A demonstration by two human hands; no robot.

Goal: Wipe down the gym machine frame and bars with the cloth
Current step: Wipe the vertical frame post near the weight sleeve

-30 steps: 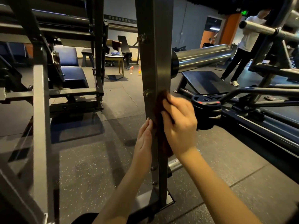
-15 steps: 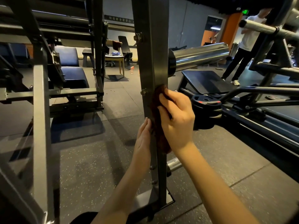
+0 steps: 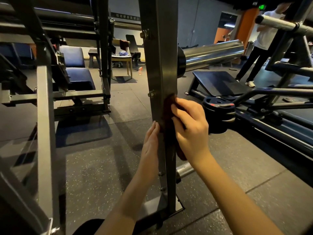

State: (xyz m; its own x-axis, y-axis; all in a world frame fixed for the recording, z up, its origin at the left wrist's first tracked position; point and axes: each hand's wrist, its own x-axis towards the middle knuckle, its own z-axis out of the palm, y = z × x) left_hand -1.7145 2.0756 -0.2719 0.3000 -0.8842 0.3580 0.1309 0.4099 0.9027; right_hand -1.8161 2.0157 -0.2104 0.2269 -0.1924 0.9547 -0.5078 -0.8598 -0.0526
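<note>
My right hand (image 3: 191, 126) gripped the dark cloth (image 3: 167, 114) against the near face of the upright post (image 3: 159, 65), pressing it there to rub the steel. My left hand (image 3: 149, 146) lay flat with straight fingers on the post's left side, likely as a brace.

This is a gym's training floor. A steel upright (image 3: 159, 65) with bolted nuts stands at centre, and at 10 o'clock blue padded seat cushions (image 3: 79, 78) sit inside another machine frame (image 3: 44, 116). At 2 o'clock a chrome plate-loading sleeve (image 3: 211, 55) juts out, with black weight plates (image 3: 219, 107) stacked at 3 o'clock near a slanted footplate (image 3: 218, 83). Speckled rubber tiles (image 3: 94, 167) cover the floor, and a green exit sign (image 3: 261, 6) glows at 1 o'clock.
</note>
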